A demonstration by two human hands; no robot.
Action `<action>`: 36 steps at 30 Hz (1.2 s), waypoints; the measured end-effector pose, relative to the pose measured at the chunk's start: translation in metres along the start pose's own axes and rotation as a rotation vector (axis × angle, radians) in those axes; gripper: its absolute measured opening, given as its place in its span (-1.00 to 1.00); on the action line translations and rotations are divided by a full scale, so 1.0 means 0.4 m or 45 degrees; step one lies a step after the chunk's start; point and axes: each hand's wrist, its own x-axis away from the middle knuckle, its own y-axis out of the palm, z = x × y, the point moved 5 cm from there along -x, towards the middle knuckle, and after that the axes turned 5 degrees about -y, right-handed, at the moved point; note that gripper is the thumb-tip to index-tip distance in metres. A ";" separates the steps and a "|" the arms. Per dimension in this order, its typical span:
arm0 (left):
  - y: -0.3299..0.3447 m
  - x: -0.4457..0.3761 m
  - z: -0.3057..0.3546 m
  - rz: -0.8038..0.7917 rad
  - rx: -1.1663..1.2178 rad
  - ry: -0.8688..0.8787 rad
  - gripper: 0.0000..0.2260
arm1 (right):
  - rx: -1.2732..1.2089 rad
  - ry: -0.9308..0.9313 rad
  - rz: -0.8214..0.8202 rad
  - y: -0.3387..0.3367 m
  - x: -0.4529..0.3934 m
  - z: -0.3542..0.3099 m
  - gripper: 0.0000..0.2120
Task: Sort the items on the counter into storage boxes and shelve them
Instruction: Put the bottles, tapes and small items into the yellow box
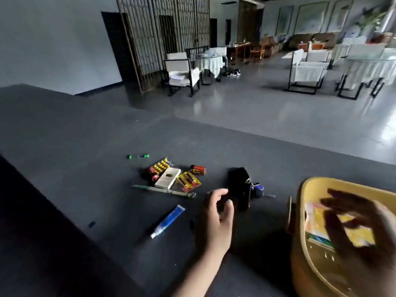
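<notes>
On the dark counter [85, 136] lie a black case [239, 183], a blue-and-white tube [168, 220], a white box [167, 178], a blister of yellow pills [161, 166], a yellow battery pack [188, 181], loose red batteries [198, 169] and a green-capped pen [138, 156]. My left hand [216, 219] curls around the near end of the black case, thumb and fingers apart; whether it grips is unclear. My right hand [353, 217], blurred, hovers with spread fingers over the yellow basket [321, 182], above yellow packets [315, 219] inside it.
A long clear strip [165, 191] lies in front of the white box. Keys with a blue fob [257, 188] sit behind the black case. A small black clip [91, 224] lies near the counter's left edge. Beyond the counter are a grey floor, chairs and tables.
</notes>
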 end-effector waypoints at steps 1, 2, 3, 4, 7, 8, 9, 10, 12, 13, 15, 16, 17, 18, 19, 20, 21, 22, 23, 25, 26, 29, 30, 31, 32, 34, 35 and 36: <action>-0.050 -0.009 -0.046 0.047 -0.096 -0.052 -0.80 | -0.019 -0.115 0.006 0.048 0.025 -0.071 -0.77; -0.098 -0.018 -0.087 0.095 -0.181 -0.083 -0.78 | -0.044 -0.241 -0.010 0.101 0.052 -0.120 -0.77; -0.146 -0.028 -0.129 0.129 -0.254 -0.106 -0.77 | -0.098 -0.328 -0.079 0.158 0.072 -0.152 -0.76; -0.187 -0.037 -0.167 0.146 -0.329 -0.125 -0.76 | -0.145 -0.387 -0.158 0.223 0.092 -0.176 -0.76; -0.263 -0.054 -0.262 0.112 -0.526 -0.117 -0.74 | -0.069 -0.332 -0.327 0.388 0.133 -0.146 -0.74; -0.273 -0.058 -0.292 0.084 -0.526 -0.120 -0.73 | -0.012 -0.261 -0.393 0.436 0.146 -0.126 -0.72; -0.278 -0.061 -0.318 0.054 -0.509 -0.123 -0.71 | 0.053 -0.185 -0.454 0.475 0.157 -0.107 -0.69; -0.279 -0.065 -0.342 0.021 -0.485 -0.124 -0.69 | 0.118 -0.122 -0.507 0.508 0.169 -0.088 -0.65; -0.272 -0.070 -0.376 -0.050 -0.459 -0.134 -0.63 | 0.232 -0.039 -0.571 0.552 0.192 -0.051 -0.55; -0.267 -0.074 -0.387 -0.078 -0.481 -0.123 -0.60 | 0.279 -0.010 -0.568 0.565 0.199 -0.037 -0.53; -0.256 -0.080 -0.399 -0.118 -0.579 -0.078 -0.54 | 0.361 0.052 -0.546 0.577 0.204 -0.018 -0.53; -0.250 -0.082 -0.400 -0.121 -0.621 -0.059 -0.53 | 0.403 0.067 -0.538 0.581 0.206 -0.013 -0.55; -0.244 -0.085 -0.402 -0.124 -0.629 -0.063 -0.53 | 0.434 0.083 -0.534 0.584 0.207 -0.011 -0.58; -0.236 -0.086 -0.406 -0.143 -0.586 -0.099 -0.54 | 0.455 0.098 -0.528 0.585 0.208 -0.010 -0.62; -0.228 -0.087 -0.410 -0.167 -0.525 -0.150 -0.55 | 0.464 0.112 -0.527 0.585 0.208 -0.010 -0.65; -0.221 -0.086 -0.411 -0.182 -0.489 -0.179 -0.57 | 0.462 0.118 -0.525 0.584 0.208 -0.010 -0.69; -0.217 -0.086 -0.408 -0.183 -0.480 -0.181 -0.59 | 0.448 0.120 -0.526 0.580 0.207 -0.013 -0.72; -0.218 -0.084 -0.403 -0.172 -0.484 -0.167 -0.61 | 0.411 0.129 -0.535 0.575 0.205 -0.018 -0.75; -0.219 -0.083 -0.393 -0.153 -0.492 -0.134 -0.64 | 0.356 0.162 -0.545 0.566 0.202 -0.022 -0.76; -0.226 -0.082 -0.365 -0.081 -0.489 -0.071 -0.69 | 0.182 0.243 -0.527 0.538 0.191 -0.036 -0.77; -0.228 -0.083 -0.346 -0.052 -0.449 -0.051 -0.70 | 0.079 0.254 -0.487 0.515 0.178 -0.052 -0.77; -0.211 -0.096 -0.236 0.008 -0.304 0.115 -0.72 | -0.137 0.162 -0.341 0.407 0.113 -0.124 -0.78; -0.190 -0.100 -0.181 0.015 -0.254 0.173 -0.72 | -0.155 0.120 -0.289 0.356 0.087 -0.144 -0.78; -0.164 -0.102 -0.123 0.020 -0.181 0.211 -0.71 | -0.162 0.082 -0.237 0.302 0.061 -0.161 -0.78; -0.139 -0.103 -0.063 0.018 -0.092 0.233 -0.71 | -0.169 0.051 -0.190 0.251 0.037 -0.173 -0.77; -0.069 -0.090 0.068 -0.039 0.095 0.318 -0.72 | -0.141 0.014 -0.067 0.128 -0.001 -0.171 -0.78; -0.033 -0.078 0.127 -0.078 0.164 0.388 -0.73 | -0.094 0.009 0.000 0.066 -0.015 -0.155 -0.80; 0.003 -0.063 0.179 -0.122 0.202 0.457 -0.73 | -0.034 0.019 0.058 0.008 -0.027 -0.128 -0.81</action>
